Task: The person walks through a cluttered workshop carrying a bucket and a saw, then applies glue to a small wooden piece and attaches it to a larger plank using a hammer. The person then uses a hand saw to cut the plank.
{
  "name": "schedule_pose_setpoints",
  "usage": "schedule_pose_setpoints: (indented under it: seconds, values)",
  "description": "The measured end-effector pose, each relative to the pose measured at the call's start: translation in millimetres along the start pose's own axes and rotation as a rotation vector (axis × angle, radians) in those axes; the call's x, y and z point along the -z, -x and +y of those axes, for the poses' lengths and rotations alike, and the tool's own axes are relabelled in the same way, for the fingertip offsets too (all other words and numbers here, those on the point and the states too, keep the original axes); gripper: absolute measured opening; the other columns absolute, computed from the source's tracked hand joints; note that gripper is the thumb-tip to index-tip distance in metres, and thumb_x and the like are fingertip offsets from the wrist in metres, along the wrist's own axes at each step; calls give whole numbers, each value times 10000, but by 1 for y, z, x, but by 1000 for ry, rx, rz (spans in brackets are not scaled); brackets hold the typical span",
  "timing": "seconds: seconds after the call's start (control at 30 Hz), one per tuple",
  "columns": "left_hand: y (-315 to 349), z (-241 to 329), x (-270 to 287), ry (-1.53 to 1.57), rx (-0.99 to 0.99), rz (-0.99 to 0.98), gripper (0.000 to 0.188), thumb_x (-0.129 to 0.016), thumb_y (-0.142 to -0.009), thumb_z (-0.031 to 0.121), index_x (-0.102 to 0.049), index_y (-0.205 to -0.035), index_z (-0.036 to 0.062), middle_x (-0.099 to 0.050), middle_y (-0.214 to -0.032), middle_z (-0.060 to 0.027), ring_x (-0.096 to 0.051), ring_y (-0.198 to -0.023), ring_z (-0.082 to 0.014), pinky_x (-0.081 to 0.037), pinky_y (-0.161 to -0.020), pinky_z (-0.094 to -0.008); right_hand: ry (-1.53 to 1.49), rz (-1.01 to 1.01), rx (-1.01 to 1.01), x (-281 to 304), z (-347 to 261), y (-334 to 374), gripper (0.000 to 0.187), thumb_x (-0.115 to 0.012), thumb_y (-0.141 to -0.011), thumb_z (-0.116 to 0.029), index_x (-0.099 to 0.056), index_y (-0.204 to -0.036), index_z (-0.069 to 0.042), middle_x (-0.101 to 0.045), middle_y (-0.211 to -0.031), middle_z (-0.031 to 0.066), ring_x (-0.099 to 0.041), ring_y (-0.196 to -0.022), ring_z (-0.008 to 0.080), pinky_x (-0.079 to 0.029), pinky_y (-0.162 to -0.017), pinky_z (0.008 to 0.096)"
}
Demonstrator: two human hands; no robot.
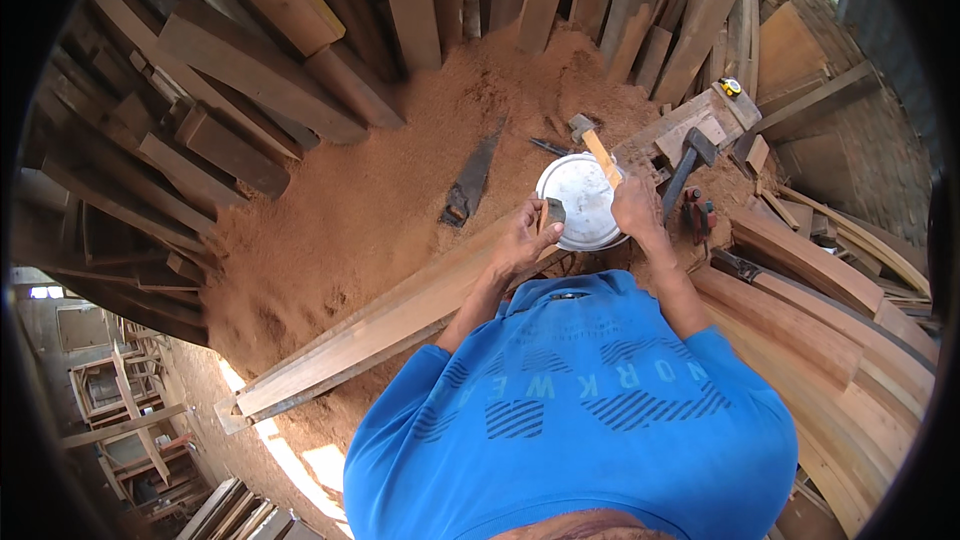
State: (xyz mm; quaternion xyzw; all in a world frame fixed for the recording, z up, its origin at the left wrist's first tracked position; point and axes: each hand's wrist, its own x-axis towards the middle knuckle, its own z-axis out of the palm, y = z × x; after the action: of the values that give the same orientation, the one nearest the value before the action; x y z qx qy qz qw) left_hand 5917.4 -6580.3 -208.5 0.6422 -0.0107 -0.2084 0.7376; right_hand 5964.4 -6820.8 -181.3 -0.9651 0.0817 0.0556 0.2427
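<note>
My right hand is closed round the handle of a hammer, whose metal head points away from me. In my left hand is a small dark flat piece, with a thin light-brown strip beside it; its exact kind cannot be made out. Both hands are over the near rim of a round white bucket lid. Left of the lid, a handsaw lies on the sawdust. To the right, a second hammer with a dark handle rests near a red metal tool.
Sawdust covers the ground ahead. Upright boards stand along the far side and left. A long plank runs to the lower left. Stacked timber lies on the right. A yellow tape measure sits on a wooden block.
</note>
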Motion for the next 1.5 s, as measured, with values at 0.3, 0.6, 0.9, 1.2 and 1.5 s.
schedule_pose_setpoints:
  seconds: [0.3,0.6,0.9,1.2,1.5]
  values:
    - [0,-9,-16,171,-115,160,557,-772,-899,290,-520,-1304,3,-582,-1242,-117,-555,-1145,-198,-468,-976,-347,-332,211,76,-7,16,-7,337,-447,-974,-201,-634,-837,44,-652,-858,308,-640,-871,500,-489,-771,556]
    - [41,3,50,720,-291,253,449,-745,-901,182,-551,-1279,37,-652,-1159,-52,-628,-1062,-162,-478,-1012,-345,-753,179,465,38,-53,7,346,-441,-1012,-199,-575,-798,37,-575,-695,189,-596,-639,335,-448,-624,454]
    - [199,-117,234,459,-61,824,318,-792,-882,280,-637,-1049,58,-666,-974,-43,-644,-927,-157,-540,-857,-344,377,-307,263,65,-38,2,283,-541,-910,-91,-696,-1142,-48,-724,-1019,220,-709,-978,362,-555,-869,450]
    - [223,-203,210,148,218,1022,485,-828,-835,339,-669,-1112,-26,-699,-997,-113,-656,-915,-190,-526,-835,-354,606,-558,96,-23,-80,-36,295,-686,-836,-123,-754,-1118,-70,-733,-1163,169,-718,-1075,314,-583,-865,445]
    - [197,-141,217,-676,178,1074,703,-832,-805,452,-633,-1226,-75,-693,-1068,-173,-655,-1037,-247,-503,-929,-407,436,-430,228,-52,-61,-40,228,-626,-859,-135,-755,-1019,-36,-732,-1106,206,-700,-1074,374,-566,-882,476]
